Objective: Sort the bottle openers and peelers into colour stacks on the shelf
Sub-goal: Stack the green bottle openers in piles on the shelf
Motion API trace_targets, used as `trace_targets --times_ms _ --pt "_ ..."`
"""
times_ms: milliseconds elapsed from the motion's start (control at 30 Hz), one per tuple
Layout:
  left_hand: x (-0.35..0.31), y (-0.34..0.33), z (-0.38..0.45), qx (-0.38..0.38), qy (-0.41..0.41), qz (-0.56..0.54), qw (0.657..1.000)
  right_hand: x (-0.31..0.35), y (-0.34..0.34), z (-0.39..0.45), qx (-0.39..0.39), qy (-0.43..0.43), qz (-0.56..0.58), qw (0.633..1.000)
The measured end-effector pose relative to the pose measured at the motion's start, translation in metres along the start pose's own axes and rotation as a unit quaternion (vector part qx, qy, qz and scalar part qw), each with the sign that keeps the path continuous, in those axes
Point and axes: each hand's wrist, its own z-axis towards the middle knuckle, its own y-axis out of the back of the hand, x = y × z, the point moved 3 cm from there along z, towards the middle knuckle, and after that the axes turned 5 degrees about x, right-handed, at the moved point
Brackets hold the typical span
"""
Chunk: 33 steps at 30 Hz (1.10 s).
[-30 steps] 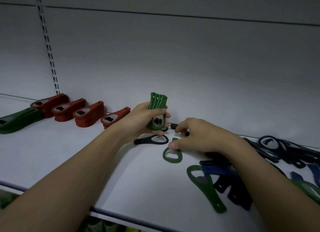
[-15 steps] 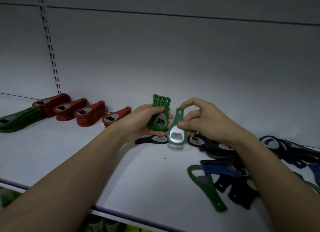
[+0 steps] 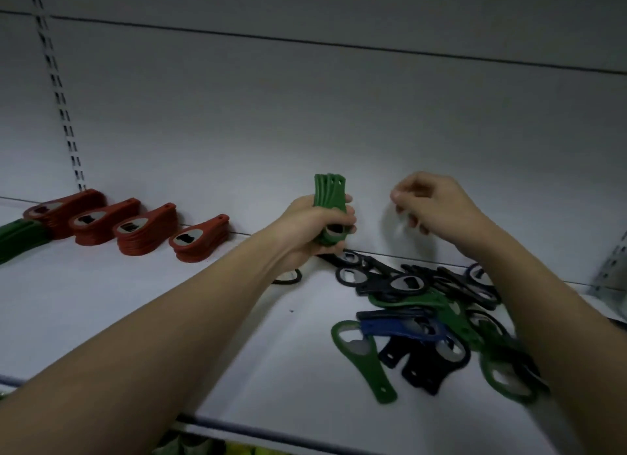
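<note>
Left hand (image 3: 315,230) grip tight round upright green opener stack (image 3: 329,197); right hand (image 3: 431,203) loosely curled, empty, above shelf (image 3: 169,319).

Four stacks of flat red plastic bottle openers (image 3: 142,229) with metal insets stand in a row. One stack of green openers (image 3: 18,237) lies leftmost. One bundle of green plastic openers (image 3: 328,191) is in hand. The mixed green, blue and black pile (image 3: 427,322) is too tangled to count.

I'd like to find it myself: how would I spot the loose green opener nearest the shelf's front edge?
Look at the jumbled pile on the right of the white shelf. At its left edge lies a green opener, apart from the dark ones, its handle pointing toward the front.
</note>
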Motion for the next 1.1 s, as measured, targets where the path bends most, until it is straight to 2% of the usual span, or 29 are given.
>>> trace_targets --times_ms 67,167,233,300,433,533,600,733,867,1000,1100 --pt "0.009 -0.021 0.009 0.026 0.012 0.016 0.999 -0.019 0.008 -0.008 0.030 -0.012 -0.029 0.999" --pt "0.030 -0.050 0.014 0.134 0.023 0.047 0.990 -0.048 0.014 -0.022 0.058 -0.019 -0.063 0.996" --pt "0.037 -0.059 0.013 0.198 0.017 0.106 0.974 -0.056 0.016 -0.024 0.112 -0.027 -0.103 0.988" --pt "0.039 -0.057 0.009 0.225 0.006 0.151 0.963 -0.055 0.018 -0.023 0.138 -0.036 -0.095 0.985" --pt "0.038 -0.038 0.010 0.204 -0.009 0.221 0.954 -0.047 0.021 -0.026 0.163 -0.038 -0.094 0.981" --pt "0.036 -0.021 0.015 0.158 -0.011 0.303 0.940 -0.042 0.023 -0.034 0.228 -0.059 -0.114 0.965" --pt "0.034 -0.010 0.018 0.117 -0.011 0.313 0.942 -0.038 0.021 -0.039 0.281 -0.077 -0.118 0.949" --pt "0.028 0.001 0.018 0.049 -0.025 0.249 0.967 -0.034 0.021 -0.047 0.348 -0.104 -0.158 0.918" --pt "0.023 -0.003 0.014 0.024 -0.016 0.144 0.989 -0.030 0.022 -0.051 0.365 -0.127 -0.205 0.899" --pt "0.024 -0.008 0.010 0.053 0.027 0.106 0.993 -0.026 0.021 -0.051 0.334 -0.098 -0.201 0.916" --pt "0.024 -0.011 0.009 0.072 0.024 0.098 0.992 -0.024 0.024 -0.049 0.298 -0.086 -0.141 0.940"
